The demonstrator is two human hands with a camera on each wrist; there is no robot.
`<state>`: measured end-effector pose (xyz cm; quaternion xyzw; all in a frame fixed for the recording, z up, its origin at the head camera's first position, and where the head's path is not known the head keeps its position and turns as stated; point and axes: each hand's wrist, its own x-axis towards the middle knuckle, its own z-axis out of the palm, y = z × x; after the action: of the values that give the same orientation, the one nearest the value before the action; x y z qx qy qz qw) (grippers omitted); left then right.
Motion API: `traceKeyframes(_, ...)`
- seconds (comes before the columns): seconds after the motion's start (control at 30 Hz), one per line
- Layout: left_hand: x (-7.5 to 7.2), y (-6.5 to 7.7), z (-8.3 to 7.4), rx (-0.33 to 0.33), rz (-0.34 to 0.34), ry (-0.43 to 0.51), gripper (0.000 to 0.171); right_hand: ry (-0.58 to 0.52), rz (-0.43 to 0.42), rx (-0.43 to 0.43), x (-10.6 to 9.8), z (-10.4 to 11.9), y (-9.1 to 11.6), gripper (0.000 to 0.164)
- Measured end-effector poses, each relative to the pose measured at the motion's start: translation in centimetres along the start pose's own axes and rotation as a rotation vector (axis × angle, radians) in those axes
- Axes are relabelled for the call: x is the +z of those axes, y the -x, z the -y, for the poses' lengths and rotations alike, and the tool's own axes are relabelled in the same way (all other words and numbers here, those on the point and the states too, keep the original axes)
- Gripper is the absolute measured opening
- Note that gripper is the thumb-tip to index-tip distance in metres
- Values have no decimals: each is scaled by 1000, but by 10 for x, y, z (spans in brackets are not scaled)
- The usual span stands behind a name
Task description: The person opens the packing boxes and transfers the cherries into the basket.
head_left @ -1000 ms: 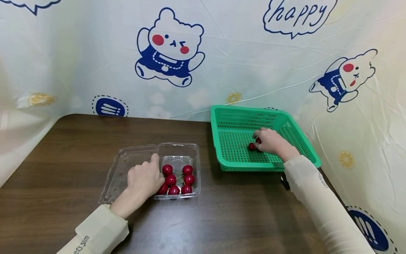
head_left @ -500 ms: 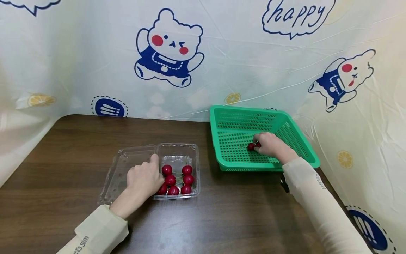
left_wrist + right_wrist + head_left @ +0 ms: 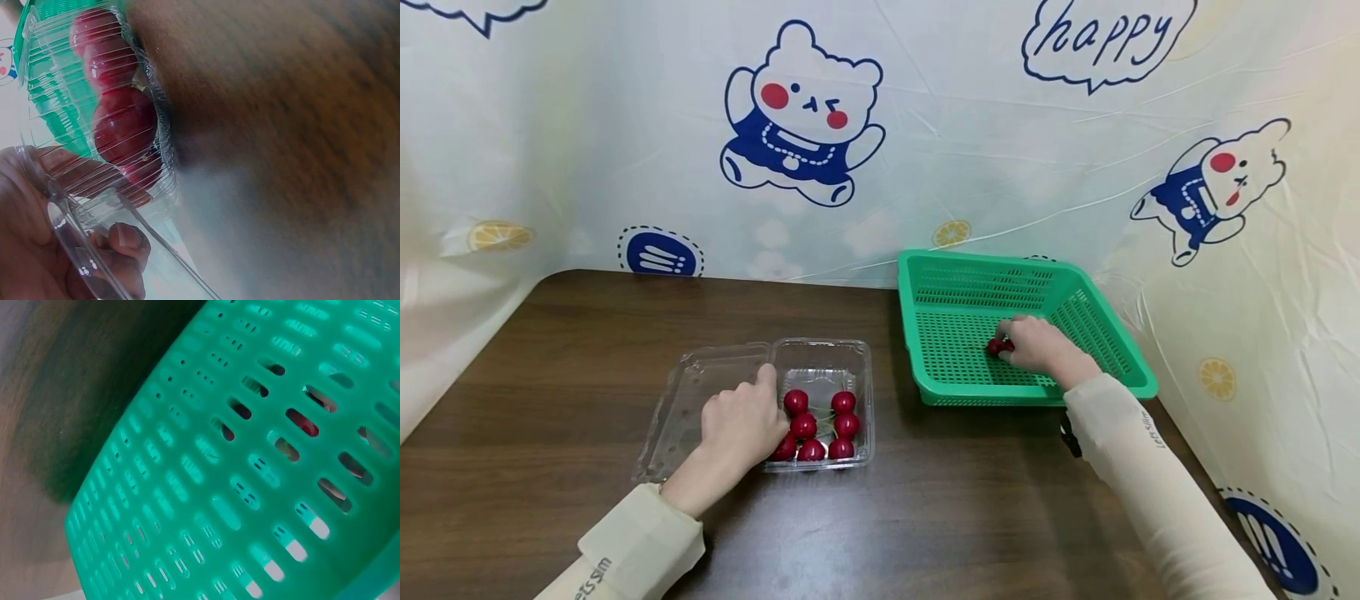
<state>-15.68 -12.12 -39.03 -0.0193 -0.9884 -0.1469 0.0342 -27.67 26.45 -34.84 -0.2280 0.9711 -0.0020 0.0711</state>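
Observation:
My left hand [image 3: 745, 425] grips the inner edge of a clear plastic clamshell box [image 3: 859, 354], thumb [image 3: 766, 375] along its rim. In the left wrist view, curled fingers [image 3: 128, 240] show through the plastic beside several cherries [image 3: 125, 125]. Those red cherries [image 3: 802, 426] lie in two columns in the box, green stems between them. My right hand [image 3: 1041, 346] reaches down into a green slotted basket [image 3: 917, 333], pinching a dark cherry [image 3: 1006, 344] against another cherry [image 3: 993, 347]. The right wrist view mostly shows the basket's outer wall [image 3: 206, 462].
The clamshell's transparent lid [image 3: 700, 379] lies folded open on the left of the box. Both containers stand on a brown wooden table [image 3: 880, 533]. A printed curtain [image 3: 970, 125] hangs behind and at the sides. The basket sits at the back right, close to it.
My right hand has shifted slightly down and left inside the basket, bringing its cherry against the one beside it. My left hand and the box have stayed put.

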Motion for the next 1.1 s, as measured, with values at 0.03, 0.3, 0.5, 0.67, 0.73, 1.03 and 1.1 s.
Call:
traceKeyframes(0.03, 0, 0, 0, 0, -1, -1, 17, 1, 4, 2, 0, 0, 0, 27)
traceKeyframes(0.3, 0, 0, -1, 2, 1, -1, 17, -14, 22, 7, 1, -1, 1, 33)
traceKeyframes(0.5, 0, 1, -2, -5, 15, -1, 18, -16, 7, -5, 1, -4, 1, 25)
traceKeyframes(0.67, 0, 1, -2, -2, 14, -2, 18, -22, -6, -18, -1, -5, 3, 25)
traceKeyframes(0.73, 0, 1, -2, -1, 12, -1, 18, -22, -10, -24, -2, -6, 3, 25)
traceKeyframes(1.03, 0, 0, -1, 6, 2, -2, 17, -19, 2, -6, -8, -7, 2, 27)
traceKeyframes(1.1, 0, -1, -1, 8, 0, -2, 17, -23, 5, 1, -10, -7, 2, 28)
